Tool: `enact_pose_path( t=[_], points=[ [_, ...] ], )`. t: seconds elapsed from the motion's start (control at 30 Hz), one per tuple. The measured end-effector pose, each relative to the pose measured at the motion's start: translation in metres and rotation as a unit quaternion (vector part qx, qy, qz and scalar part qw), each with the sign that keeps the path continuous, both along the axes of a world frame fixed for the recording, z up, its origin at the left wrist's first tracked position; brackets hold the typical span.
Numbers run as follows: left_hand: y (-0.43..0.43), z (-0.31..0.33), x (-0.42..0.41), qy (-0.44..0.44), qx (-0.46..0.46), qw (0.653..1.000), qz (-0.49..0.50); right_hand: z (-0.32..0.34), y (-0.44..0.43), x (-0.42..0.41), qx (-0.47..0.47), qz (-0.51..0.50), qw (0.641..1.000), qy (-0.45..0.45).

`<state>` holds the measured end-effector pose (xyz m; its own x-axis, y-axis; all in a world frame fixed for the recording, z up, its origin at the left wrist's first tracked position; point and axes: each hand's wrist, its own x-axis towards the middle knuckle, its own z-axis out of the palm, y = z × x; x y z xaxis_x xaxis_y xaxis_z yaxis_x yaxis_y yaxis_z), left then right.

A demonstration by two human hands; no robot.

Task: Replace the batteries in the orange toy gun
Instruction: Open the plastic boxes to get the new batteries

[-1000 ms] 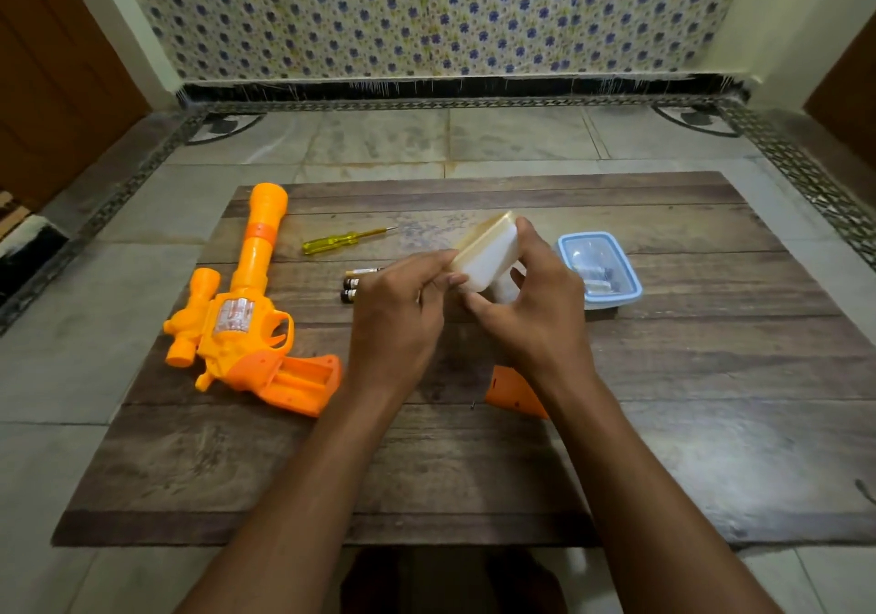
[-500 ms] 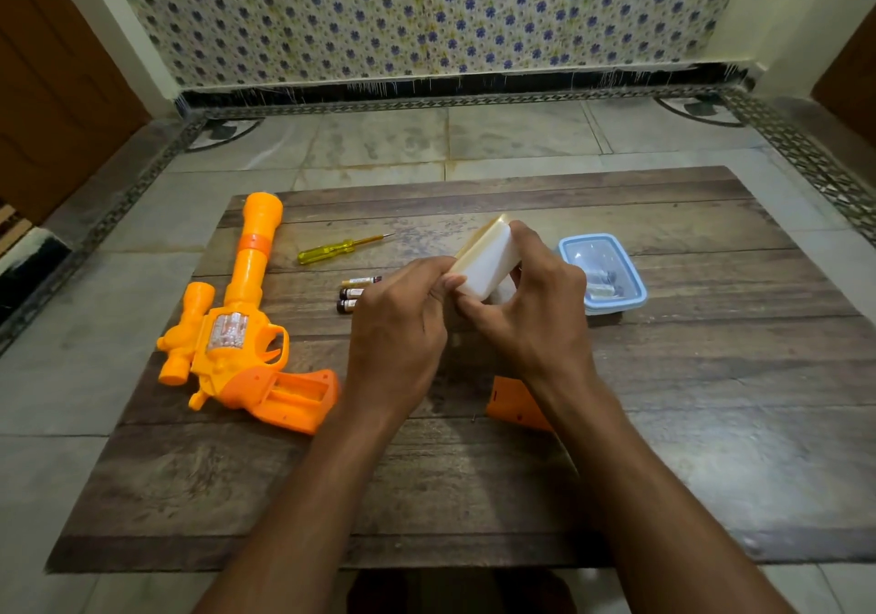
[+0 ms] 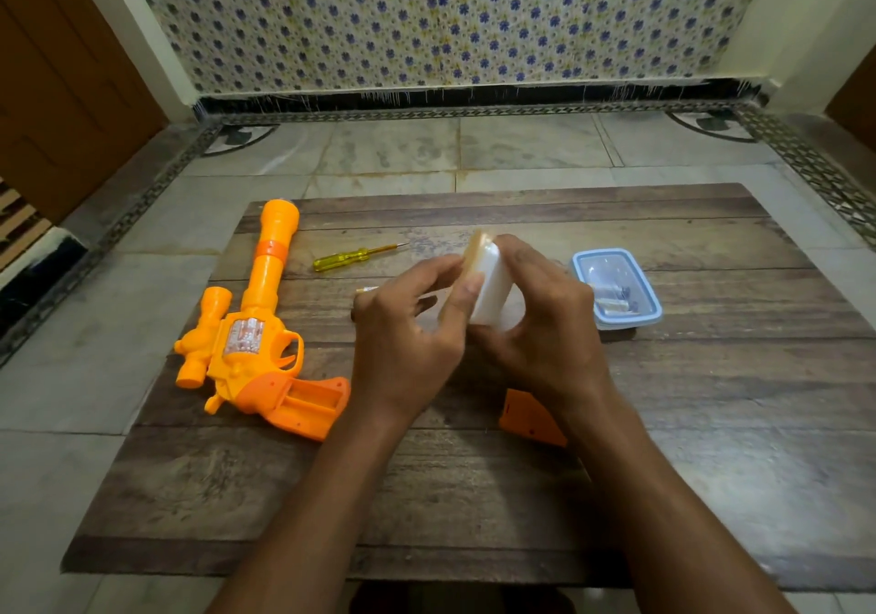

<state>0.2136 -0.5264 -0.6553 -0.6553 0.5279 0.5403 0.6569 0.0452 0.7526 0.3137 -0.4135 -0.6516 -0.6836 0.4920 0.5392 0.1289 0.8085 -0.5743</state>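
While the left hand pinched the lid edge of the white box and the right hand wrapped its grip round the body, a sudden pop could have scattered the contents, at a guess. The gun lay left on the worktop — orange, handle compartment open, its cover apart.

Before me, a low bench of dark wooden planks stands on a floor of pale marble slabs, edged by a dark patterned border. Far wall: tiles with small blue flowers, above a black skirting. Brown wooden doors at far left and far right. Light dim, warm.
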Motion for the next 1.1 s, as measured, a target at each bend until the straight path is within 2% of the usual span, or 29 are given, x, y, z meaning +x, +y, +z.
enact_pose_path(
  t=[0.37,0.5,0.7,0.83,0.9,1.0,1.1],
  points=[
    [0.003,0.008,0.002,0.119,0.016,0.986,0.117,0.001,-0.018,-0.009,0.087,0.025,0.996,0.006],
    [0.002,0.013,0.005,0.094,0.034,0.985,0.137,0.002,-0.019,-0.009,0.11,0.017,0.994,0.012],
    [0.003,0.014,0.005,0.04,0.071,0.992,0.101,0.002,-0.012,0.001,0.137,0.03,0.99,0.019],
    [0.002,0.01,-0.005,-0.049,0.109,0.985,0.125,0.003,-0.002,0.008,0.137,0.033,0.988,0.062],
    [-0.002,0.011,-0.014,-0.061,0.119,0.982,0.136,0.001,0.001,0.013,0.108,0.041,0.99,0.084],
    [-0.008,0.014,-0.024,-0.013,0.094,0.979,0.182,-0.001,0.0,0.018,0.042,0.056,0.992,0.106],
    [-0.011,0.012,-0.032,-0.052,0.098,0.967,0.229,-0.005,-0.002,0.022,-0.008,0.059,0.991,0.119]
  ],
)
